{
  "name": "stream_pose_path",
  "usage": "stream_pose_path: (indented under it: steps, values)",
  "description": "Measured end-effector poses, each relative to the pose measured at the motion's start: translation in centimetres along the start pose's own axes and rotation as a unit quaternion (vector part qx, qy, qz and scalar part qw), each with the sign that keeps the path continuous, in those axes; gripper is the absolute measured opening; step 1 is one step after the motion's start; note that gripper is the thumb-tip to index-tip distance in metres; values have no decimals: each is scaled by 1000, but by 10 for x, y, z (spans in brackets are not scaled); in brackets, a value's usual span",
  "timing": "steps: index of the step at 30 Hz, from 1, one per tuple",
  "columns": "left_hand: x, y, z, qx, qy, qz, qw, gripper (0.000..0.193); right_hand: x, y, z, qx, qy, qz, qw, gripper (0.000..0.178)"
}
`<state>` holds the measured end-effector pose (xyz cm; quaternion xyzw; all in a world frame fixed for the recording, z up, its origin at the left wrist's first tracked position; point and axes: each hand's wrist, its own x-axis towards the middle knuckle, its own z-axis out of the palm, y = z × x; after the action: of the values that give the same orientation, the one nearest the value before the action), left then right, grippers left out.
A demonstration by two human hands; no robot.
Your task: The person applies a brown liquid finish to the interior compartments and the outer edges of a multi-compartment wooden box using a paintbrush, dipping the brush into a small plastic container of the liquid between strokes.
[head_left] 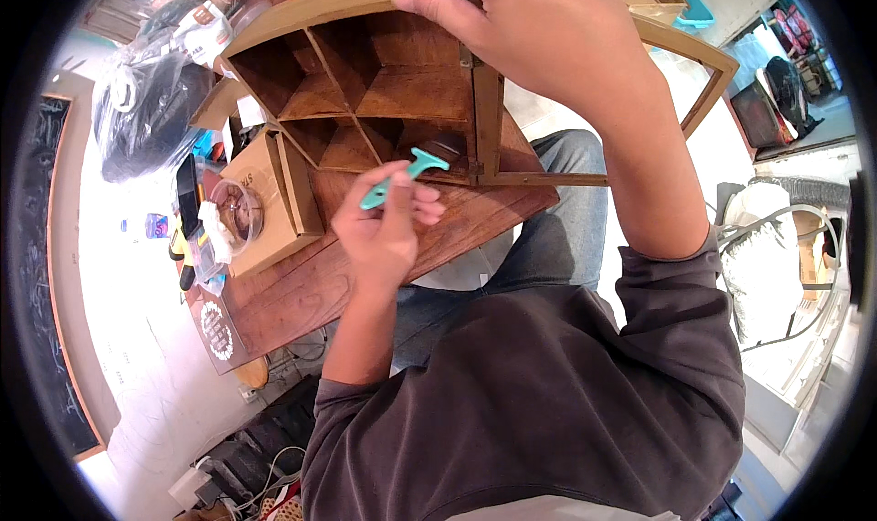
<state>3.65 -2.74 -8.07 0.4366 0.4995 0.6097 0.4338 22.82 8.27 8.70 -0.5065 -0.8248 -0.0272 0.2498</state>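
A small brown wooden cabinet (352,114) with several open compartments rests on a wooden table (438,233). Its framed door (546,180) is swung out to the right. My right hand (512,27) grips the cabinet's top edge, thumb over the front; its other fingers are mostly hidden. My left hand (384,233), slightly blurred, holds a teal T-shaped tool (425,163), shaped like a razor, by its handle. The tool's wide head is in front of the lower right compartment. A dark rounded thing (445,144) shows behind it; I cannot make out its kind.
Left of the cabinet stands a cardboard box (265,196) with a clear round tub (239,212) beside it. Black plastic bags (151,110) and clutter fill the far left. My jeans-clad leg (562,219) is beside the table's right edge. A blackboard (50,274) lines the left wall.
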Motion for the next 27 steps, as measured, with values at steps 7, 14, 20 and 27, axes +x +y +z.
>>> stream_pose_path:
  steps: [7, 14, 20, 27]
  values:
    - [-30, 17, -16, 319, -93, 111, 937, 16, 1, 0, 2, -7, -13, 13, 1000, 59]
    - [-14, 3, -15, 272, -92, 185, 940, 14, 3, -5, -4, 13, -18, 2, 1000, 58]
    - [-34, 3, -30, 361, -128, 241, 892, 13, 3, -2, -1, 10, -33, 21, 999, 59]
    - [-19, -6, -16, 316, -108, 157, 929, 14, 3, -4, 0, 1, -13, 31, 999, 60]
